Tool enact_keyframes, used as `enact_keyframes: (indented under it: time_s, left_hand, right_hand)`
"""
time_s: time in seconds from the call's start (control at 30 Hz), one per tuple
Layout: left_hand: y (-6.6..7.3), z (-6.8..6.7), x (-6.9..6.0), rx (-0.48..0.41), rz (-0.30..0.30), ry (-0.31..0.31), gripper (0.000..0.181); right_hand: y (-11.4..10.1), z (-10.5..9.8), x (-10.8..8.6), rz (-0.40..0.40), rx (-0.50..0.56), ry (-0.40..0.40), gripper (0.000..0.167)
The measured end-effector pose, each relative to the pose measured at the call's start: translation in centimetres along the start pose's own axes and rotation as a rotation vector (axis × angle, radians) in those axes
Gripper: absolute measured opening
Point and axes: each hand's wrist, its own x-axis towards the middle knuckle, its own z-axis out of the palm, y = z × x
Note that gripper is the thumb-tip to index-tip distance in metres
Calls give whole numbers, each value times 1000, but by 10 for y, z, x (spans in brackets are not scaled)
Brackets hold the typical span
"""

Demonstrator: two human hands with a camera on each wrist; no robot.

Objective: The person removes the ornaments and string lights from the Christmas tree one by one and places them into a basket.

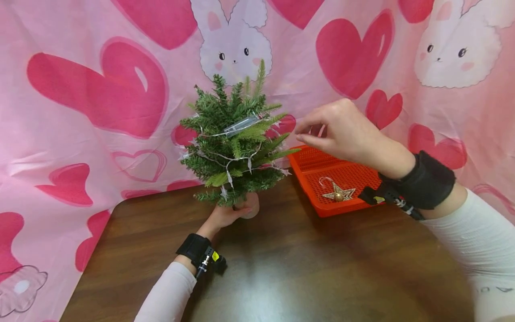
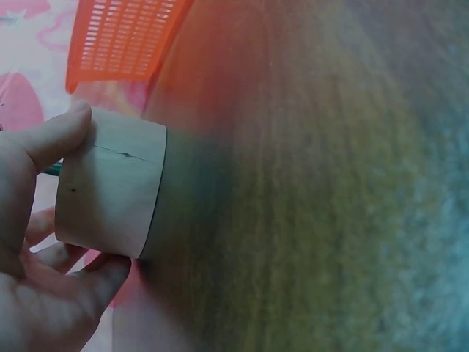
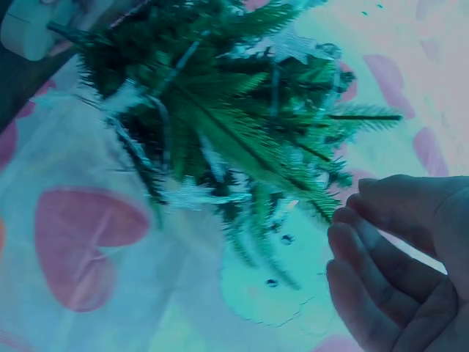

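A small artificial Christmas tree [image 1: 231,154] stands upright on the table, wound with a string of star-shaped lights [image 1: 249,165]. A clear battery box [image 1: 240,127] sits among its upper branches. My left hand [image 1: 223,216] grips the tree's pale round base [image 2: 113,191], thumb on one side and fingers on the other. To the right of the tree, my right hand [image 1: 342,129] is raised with its fingers loosely bent. In the right wrist view, its fingertips are close to a branch tip [image 3: 319,202]; whether they touch it I cannot tell. No object shows between them.
An orange plastic basket [image 1: 311,199] is right of the tree. It holds a gold star ornament [image 1: 339,194] and a candy-cane-shaped piece [image 1: 325,180]. A pink curtain [image 1: 132,107] with hearts and rabbits hangs behind the brown wooden table [image 1: 281,259].
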Motion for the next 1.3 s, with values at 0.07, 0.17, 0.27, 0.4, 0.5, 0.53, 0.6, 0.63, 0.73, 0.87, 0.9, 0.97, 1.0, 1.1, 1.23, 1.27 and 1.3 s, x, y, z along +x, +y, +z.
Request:
enact_keyframes:
  time_s: [0.07,0.17,0.27,0.4,0.5,0.53,0.6,0.63,0.73,0.87,0.9,0.97,1.0,1.1,1.23,1.27,1.3]
  left_hand:
    - [7,-1,0,-17,-11,-2,63]
    - [9,-1,1,-59,-60,-1,67]
    - [10,0,2,-94,-103,7,71]
    - [11,1,3,-117,-108,5,71]
    - [12,1,3,-130,-117,-3,71]
    - [13,1,3,-131,-122,-4,71]
    - [13,1,3,-139,-123,-3,71]
    - [13,1,3,-141,-121,0,72]
    - [13,2,3,-138,-107,11,73]
    - [13,4,2,-130,-107,28,74]
    - [13,4,2,-127,-110,29,75]
    - [13,5,2,-125,-118,29,74]
    - [14,5,2,-124,-122,26,74]
    - [15,6,2,-114,-140,20,72]
    - [16,6,3,-108,-165,23,69]
    - [16,7,3,-108,-166,27,69]
    - [16,7,3,-110,-166,30,70]
  right_hand:
    - [-2,-5,10,-45,4,-4,15]
    - [-6,-11,24,-100,12,-23,17]
    - [-9,-14,38,-135,15,-43,18]
    - [-12,-14,56,-181,17,-62,14]
    - [-14,-14,70,-210,15,-87,11]
    - [-14,-13,74,-220,11,-98,11]
    - [-15,-13,83,-231,8,-129,12]
    - [-16,-12,87,-239,2,-146,13]
    - [-18,-9,99,-252,-12,-211,17]
    - [-21,-1,113,-259,-19,-295,19]
    - [-21,1,116,-258,-18,-313,20]
    - [-21,4,121,-268,-13,-340,19]
    - [-21,6,123,-272,-5,-353,20]
    - [-21,10,129,-281,11,-392,22]
    - [-20,15,136,-276,26,-459,23]
    - [-20,16,137,-272,29,-476,23]
    - [-21,17,138,-268,25,-492,22]
